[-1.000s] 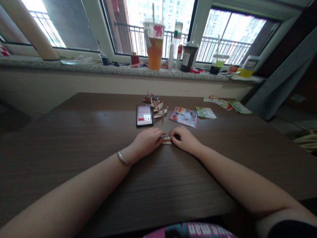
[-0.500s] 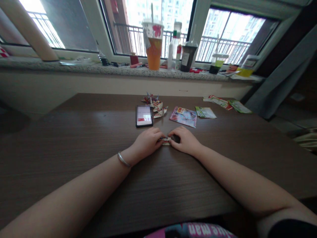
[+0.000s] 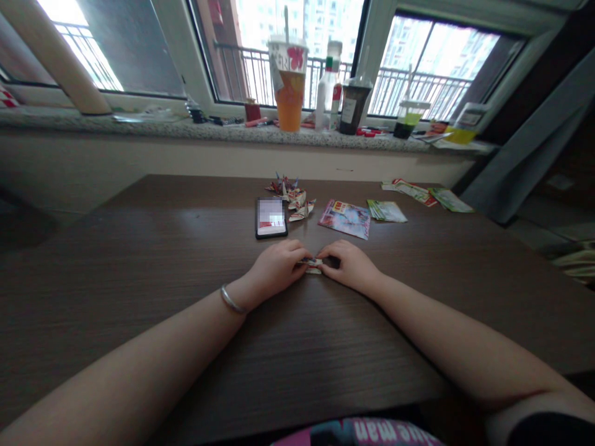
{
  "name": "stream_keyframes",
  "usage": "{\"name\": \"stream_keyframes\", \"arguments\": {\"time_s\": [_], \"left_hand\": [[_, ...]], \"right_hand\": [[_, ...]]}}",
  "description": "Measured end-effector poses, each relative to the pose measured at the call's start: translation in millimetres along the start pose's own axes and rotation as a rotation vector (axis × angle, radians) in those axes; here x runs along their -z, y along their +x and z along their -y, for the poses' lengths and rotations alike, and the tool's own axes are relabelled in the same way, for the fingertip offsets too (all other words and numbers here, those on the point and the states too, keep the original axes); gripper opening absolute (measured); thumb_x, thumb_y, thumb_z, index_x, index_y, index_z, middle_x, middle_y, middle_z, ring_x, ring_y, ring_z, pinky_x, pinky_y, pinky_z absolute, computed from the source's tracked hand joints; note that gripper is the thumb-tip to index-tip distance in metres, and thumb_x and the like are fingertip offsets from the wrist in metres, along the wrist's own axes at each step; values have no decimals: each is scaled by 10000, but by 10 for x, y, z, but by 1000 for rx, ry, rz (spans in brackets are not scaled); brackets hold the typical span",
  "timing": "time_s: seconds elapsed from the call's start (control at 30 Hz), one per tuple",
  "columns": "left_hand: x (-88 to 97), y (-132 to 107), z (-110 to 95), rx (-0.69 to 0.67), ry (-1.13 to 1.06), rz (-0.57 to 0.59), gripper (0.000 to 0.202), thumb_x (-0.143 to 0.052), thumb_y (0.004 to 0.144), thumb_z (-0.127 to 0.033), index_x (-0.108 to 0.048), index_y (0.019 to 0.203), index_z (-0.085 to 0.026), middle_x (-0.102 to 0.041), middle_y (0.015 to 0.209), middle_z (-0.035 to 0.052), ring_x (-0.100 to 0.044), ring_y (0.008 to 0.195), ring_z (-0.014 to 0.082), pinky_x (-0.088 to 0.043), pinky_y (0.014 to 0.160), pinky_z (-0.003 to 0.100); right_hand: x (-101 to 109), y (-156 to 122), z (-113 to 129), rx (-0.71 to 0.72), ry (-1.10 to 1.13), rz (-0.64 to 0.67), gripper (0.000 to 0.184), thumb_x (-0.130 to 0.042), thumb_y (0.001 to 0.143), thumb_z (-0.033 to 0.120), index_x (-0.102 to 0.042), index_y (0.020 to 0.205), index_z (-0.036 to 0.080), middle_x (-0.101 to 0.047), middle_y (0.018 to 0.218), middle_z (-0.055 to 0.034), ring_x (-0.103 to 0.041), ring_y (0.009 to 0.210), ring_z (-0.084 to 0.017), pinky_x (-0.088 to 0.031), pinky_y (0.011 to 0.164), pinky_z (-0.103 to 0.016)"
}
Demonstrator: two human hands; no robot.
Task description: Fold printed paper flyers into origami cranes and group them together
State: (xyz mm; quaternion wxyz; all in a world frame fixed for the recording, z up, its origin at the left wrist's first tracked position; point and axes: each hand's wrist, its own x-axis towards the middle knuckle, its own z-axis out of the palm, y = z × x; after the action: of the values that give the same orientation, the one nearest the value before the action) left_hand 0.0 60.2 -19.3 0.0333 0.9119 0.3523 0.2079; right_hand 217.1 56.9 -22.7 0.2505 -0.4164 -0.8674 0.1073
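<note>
A small folded piece of printed paper lies on the brown table between my two hands. My left hand pinches its left end, and a silver bangle circles that wrist. At the paper's right end, the thumb and fingertips of my right hand close on it. The fingers hide part of the folds. Just beyond my hands are a phone with a blurred screen and a small heap of folded paper figures, some pointed like cranes.
A colourful printed packet and green-and-white leaflets lie right of the figures. More leaflets are at the table's far right. On the windowsill stand a tall orange drink cup, a dark cup, and bottles.
The fingers of my right hand have shifted very slightly, and a little more of the folded paper shows between my hands. Everything else stays in place.
</note>
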Motion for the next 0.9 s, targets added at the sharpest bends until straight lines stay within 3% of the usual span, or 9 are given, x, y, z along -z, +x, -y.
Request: {"name": "stream_keyframes", "arguments": {"time_s": [0.4,0.6,0.9], "left_hand": [[32,14,-46,-58,3,-25,101,-607,860,-256,-623,844,-158,-625,824,49,-558,782,184,-431,680,292],[8,11,-43,-52,-39,-36,74,-625,834,-226,-619,802,-160,-630,781,36,-558,742,171,-422,667,283],[-21,-5,-43,-14,-26,-1,88,-592,867,-239,-613,868,-154,-605,827,50,-556,778,174,-440,695,284]], "right_hand": [[11,-6,56,8,26,2,73,-656,788,220,-652,851,184,-687,887,-53,-596,877,-190,-460,814,-324],[36,-8,94,58,-48,25,116,-639,818,293,-647,864,186,-666,891,-61,-574,877,-193,-447,799,-321],[74,-8,166,86,-187,38,147,-580,878,304,-613,803,182,-622,853,-63,-535,841,-198,-417,739,-310]]}}
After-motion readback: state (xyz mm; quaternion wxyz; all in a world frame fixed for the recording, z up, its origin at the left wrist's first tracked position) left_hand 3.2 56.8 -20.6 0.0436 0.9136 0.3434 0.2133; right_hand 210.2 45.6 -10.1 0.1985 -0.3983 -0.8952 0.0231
